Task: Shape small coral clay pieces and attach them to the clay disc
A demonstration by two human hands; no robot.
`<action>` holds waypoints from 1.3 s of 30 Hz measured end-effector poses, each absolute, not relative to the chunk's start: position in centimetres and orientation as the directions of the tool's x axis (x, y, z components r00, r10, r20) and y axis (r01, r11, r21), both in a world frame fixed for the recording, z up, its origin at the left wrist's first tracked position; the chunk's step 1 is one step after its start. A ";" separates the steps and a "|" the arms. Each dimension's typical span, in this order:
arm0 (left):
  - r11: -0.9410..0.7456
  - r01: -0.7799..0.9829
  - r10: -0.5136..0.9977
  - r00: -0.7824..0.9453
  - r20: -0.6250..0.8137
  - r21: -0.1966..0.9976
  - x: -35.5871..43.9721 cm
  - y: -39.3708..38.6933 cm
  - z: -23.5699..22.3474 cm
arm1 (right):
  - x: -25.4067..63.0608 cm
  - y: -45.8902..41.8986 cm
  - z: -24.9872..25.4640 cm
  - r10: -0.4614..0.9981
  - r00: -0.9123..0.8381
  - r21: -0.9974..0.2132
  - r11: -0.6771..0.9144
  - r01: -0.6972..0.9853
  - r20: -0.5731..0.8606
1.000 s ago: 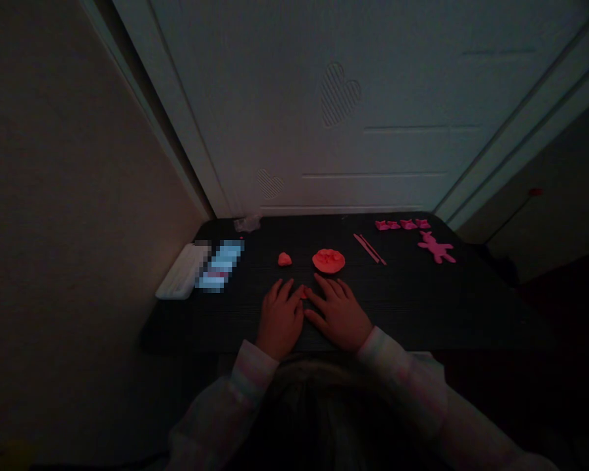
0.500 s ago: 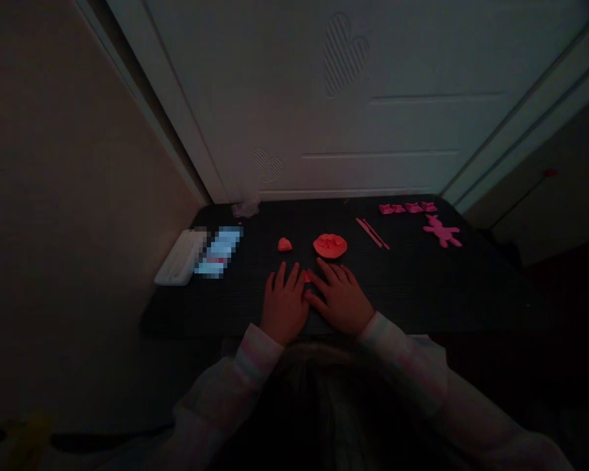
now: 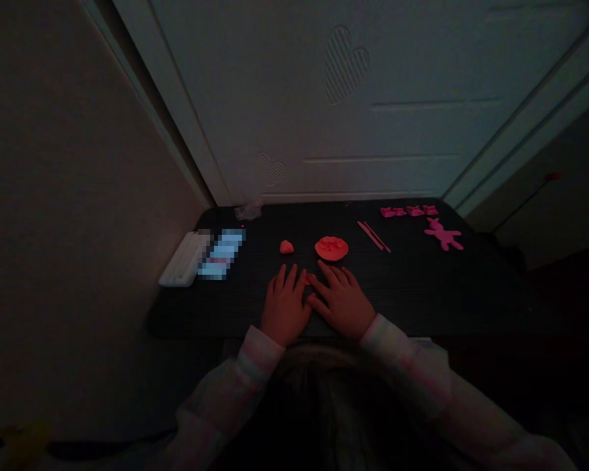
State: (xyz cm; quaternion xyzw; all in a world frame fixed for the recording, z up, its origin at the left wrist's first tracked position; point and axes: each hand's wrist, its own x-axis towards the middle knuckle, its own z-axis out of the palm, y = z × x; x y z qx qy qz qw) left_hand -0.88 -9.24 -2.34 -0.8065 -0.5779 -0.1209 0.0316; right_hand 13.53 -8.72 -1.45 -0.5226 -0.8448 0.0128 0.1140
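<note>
My left hand lies palm down on the dark table, its fingers stretched out and apart. Opposite it, my right hand also rests low over the tabletop with its fingers extended. Between the two hands is a small piece of orange-red clay, touched by fingertips from both sides and partly hidden by them. Just beyond the right fingertips sits a round, dish-like orange clay piece with lumps inside. A small orange clay lump lies beyond my left fingers.
Two thin pink modelling tools lie right of the dish. Farther right are a pink rabbit-shaped figure and several pink pieces. At left stand a white box and a blurred bright screen. Crumpled clear plastic is at the back.
My left hand has shifted slightly right, its fingers straighter beside the small clay piece. My right hand stays nearly in place. The camera view has tilted a little.
</note>
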 end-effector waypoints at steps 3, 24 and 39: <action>-0.328 0.940 0.925 0.301 0.230 0.089 -0.9 -9.2 -2.4 | 13.6 -8.8 -1.4 0.871 -0.452 -0.143 0.481 0.865 0.193; -0.321 0.941 0.931 0.293 0.216 0.107 -0.9 -9.3 -2.3 | 13.8 -9.0 -1.1 0.856 -0.472 -0.150 0.506 0.849 0.213; -0.325 0.940 0.929 0.297 0.223 0.102 -0.9 -9.2 -2.6 | 13.9 -9.2 -1.0 0.872 -0.409 -0.158 0.459 0.874 0.270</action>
